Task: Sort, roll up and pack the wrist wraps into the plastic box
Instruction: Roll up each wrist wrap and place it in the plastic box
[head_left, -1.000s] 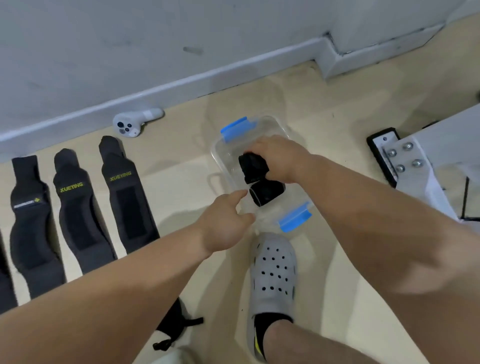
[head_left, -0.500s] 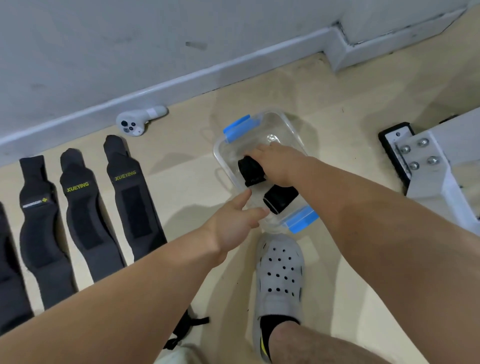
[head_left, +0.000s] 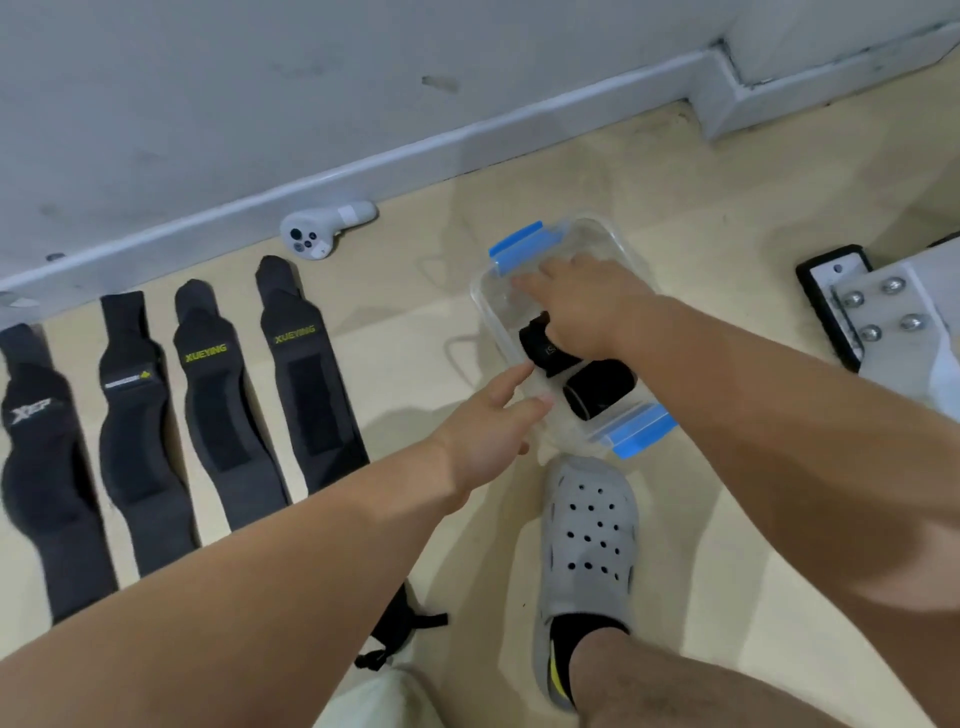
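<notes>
Hands meet at the plastic box (head_left: 615, 236), which stands on the floor toward its far edge by the skirting, just beyond a grey clog (head_left: 587, 530). We see the left hand (head_left: 488, 428) with fingers and thumb nearly straight, touching the box's near-left rim. We judge it is there to stop the light box sliding. The right hand (head_left: 587, 306) reaches across the open top with fingers stretched flat, gripping nothing we can see. Its heel lies over the first rolled wrap (head_left: 540, 351), and we take it to be pressing that roll down into place. The second rolled wrap (head_left: 600, 389) lies just beside it at the box's near end, by the near blue clip (head_left: 641, 428). Both rolls sit in the near half of the box, away from the far blue clip (head_left: 519, 247), which looks like packing from one end to leave room for the rest.

Four flat wraps lie side by side toward the floor's left edge, well apart from the box, set lengthwise as if sorted and waiting to be rolled. We read XUEYING in yellow-green on the inner XUEYING wrap (head_left: 311, 384) and the outer XUEYING wrap (head_left: 218, 410). The leftmost wrap (head_left: 44, 457) carries pale lettering that looks like XTEP. The small label on the second wrap (head_left: 135, 415) is too blurred to read, as is the pale print on the first roll. A white controller (head_left: 317, 236) lies against the skirting.
</notes>
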